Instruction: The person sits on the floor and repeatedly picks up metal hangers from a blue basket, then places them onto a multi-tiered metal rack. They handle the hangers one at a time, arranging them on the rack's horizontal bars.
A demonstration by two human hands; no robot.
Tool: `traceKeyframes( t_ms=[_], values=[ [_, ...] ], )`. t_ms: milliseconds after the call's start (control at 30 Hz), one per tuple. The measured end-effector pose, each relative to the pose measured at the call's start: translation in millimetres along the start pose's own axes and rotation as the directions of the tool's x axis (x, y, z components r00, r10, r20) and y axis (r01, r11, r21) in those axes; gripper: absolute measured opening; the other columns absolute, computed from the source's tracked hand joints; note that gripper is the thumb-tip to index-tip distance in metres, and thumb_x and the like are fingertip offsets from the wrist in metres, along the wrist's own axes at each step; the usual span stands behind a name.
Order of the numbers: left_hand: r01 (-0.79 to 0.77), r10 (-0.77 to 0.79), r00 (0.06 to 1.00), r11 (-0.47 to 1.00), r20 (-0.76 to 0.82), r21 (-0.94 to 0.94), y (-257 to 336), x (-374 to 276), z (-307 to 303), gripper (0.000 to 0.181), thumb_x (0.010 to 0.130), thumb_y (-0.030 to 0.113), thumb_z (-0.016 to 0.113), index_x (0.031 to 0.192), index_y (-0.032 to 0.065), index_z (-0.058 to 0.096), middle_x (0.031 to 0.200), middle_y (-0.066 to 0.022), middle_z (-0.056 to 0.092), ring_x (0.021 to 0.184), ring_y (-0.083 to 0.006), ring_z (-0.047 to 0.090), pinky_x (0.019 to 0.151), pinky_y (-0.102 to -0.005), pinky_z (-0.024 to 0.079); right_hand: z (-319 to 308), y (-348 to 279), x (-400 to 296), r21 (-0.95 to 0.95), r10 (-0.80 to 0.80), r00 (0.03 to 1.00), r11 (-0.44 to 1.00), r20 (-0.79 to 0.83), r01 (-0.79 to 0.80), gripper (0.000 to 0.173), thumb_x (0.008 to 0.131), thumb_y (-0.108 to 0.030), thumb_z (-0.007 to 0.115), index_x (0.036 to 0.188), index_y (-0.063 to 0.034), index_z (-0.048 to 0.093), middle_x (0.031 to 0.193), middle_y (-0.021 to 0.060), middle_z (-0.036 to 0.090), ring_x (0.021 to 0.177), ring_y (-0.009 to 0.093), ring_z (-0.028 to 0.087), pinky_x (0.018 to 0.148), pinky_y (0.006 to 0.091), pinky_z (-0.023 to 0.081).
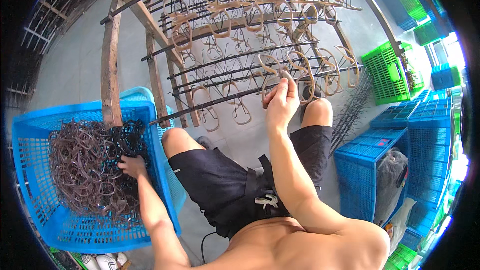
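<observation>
In the head view, my left hand [134, 165] reaches into a blue plastic basket [88, 245], at the right side of a tangled heap of dark spectacle frames [84, 165]. Its fingertips dip among black pieces [131, 138], so any hold there is hidden. My right hand [283, 97] is raised at a rack, its fingertips pinched at the bridge of a beige spectacle frame [268, 61]. That frame sits at the rack's dark rods [228, 99]. More beige spectacle frames [242, 114] hang in rows to both sides of this hand and farther back.
Wooden rack posts [111, 63] stand ahead, one reaching over the basket's far rim. Spiked metal rods [350, 110] lean at the right. Beyond them are a green crate [386, 73] and stacked blue crates [360, 172], one with a grey plastic bag [392, 180].
</observation>
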State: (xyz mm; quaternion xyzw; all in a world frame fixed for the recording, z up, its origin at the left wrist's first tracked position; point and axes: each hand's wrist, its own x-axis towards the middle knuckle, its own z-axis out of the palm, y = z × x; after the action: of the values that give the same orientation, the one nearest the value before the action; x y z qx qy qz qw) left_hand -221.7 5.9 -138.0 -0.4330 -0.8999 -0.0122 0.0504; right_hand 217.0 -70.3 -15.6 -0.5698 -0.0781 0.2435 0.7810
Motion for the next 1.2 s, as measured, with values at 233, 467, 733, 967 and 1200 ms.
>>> traceKeyframes(
  t_ms=[233, 467, 733, 967, 1200],
  values=[
    [0.178, -0.187, 0.979, 0.979, -0.084, -0.098, -24, -15, 9, 0.077, 0.066, 0.032, 0.077, 0.116, -0.0017, 0.031, 0.116, -0.0284, 0.041, 0.105, -0.0444, 0.047, 0.085, -0.0485, 0.044, 4, 1, -3, 0.058, 0.037, 0.999, 0.998, 0.024, -0.039, 0.015, 0.094, -0.017, 0.047, 0.094, -0.0037, 0.054, 0.053, -0.0023, 0.04, 0.038, 0.007, 0.038, 0.033, 0.0222, 0.028],
    [0.119, -0.099, 0.953, 0.991, 0.288, -0.055, -24, -4, 18, 0.054, 0.076, 0.022, 0.065, 0.122, 0.0107, 0.039, 0.113, -0.0189, 0.057, 0.104, -0.0408, 0.055, 0.085, -0.0487, 0.046, 6, 5, 4, 0.192, 0.088, 0.996, 0.978, -0.01, -0.085, 0.013, 0.091, -0.016, 0.053, 0.094, -0.0041, 0.057, 0.054, -0.0028, 0.039, 0.038, 0.008, 0.036, 0.033, 0.0223, 0.027],
    [-0.222, 0.237, 0.956, 0.969, 0.17, -0.106, -21, 0, -70, 0.044, 0.077, 0.021, 0.063, 0.117, 0.0169, 0.048, 0.099, -0.0182, 0.064, 0.093, -0.0396, 0.06, 0.079, -0.0484, 0.046, -4, 2, 7, 0.131, 0.061, 0.997, 0.989, 0.047, -0.067, 0.017, 0.09, -0.016, 0.055, 0.095, -0.0007, 0.058, 0.051, -0.0033, 0.041, 0.036, 0.006, 0.036, 0.033, 0.0217, 0.028],
    [-0.283, 0.305, 0.952, 0.852, -0.023, -0.44, -24, 1, -110, 0.024, 0.088, 0.026, 0.057, 0.097, 0.0034, 0.058, 0.092, -0.0147, 0.066, 0.088, -0.0316, 0.062, 0.075, -0.0389, 0.046, 10, 1, -15, -0.287, -0.069, 0.984, 0.951, 0.163, 0.114, 0.025, 0.092, -0.015, 0.054, 0.113, -0.0029, 0.06, 0.058, -0.0069, 0.044, 0.045, 0.0, 0.035, 0.039, 0.0185, 0.03],
    [0.143, 0.518, 0.73, 0.523, 0.447, -0.84, -37, -8, -108, 0.023, 0.083, 0.01, 0.062, 0.105, 0.0052, 0.058, 0.081, 0.0034, 0.053, 0.065, -0.005, 0.046, 0.052, -0.0196, 0.035, 3, -3, -5, -0.313, -0.054, 0.987, 0.944, 0.154, 0.101, 0.025, 0.093, -0.016, 0.052, 0.112, -0.0029, 0.06, 0.056, -0.0067, 0.042, 0.044, 0.002, 0.036, 0.037, 0.0197, 0.029]
  ],
)
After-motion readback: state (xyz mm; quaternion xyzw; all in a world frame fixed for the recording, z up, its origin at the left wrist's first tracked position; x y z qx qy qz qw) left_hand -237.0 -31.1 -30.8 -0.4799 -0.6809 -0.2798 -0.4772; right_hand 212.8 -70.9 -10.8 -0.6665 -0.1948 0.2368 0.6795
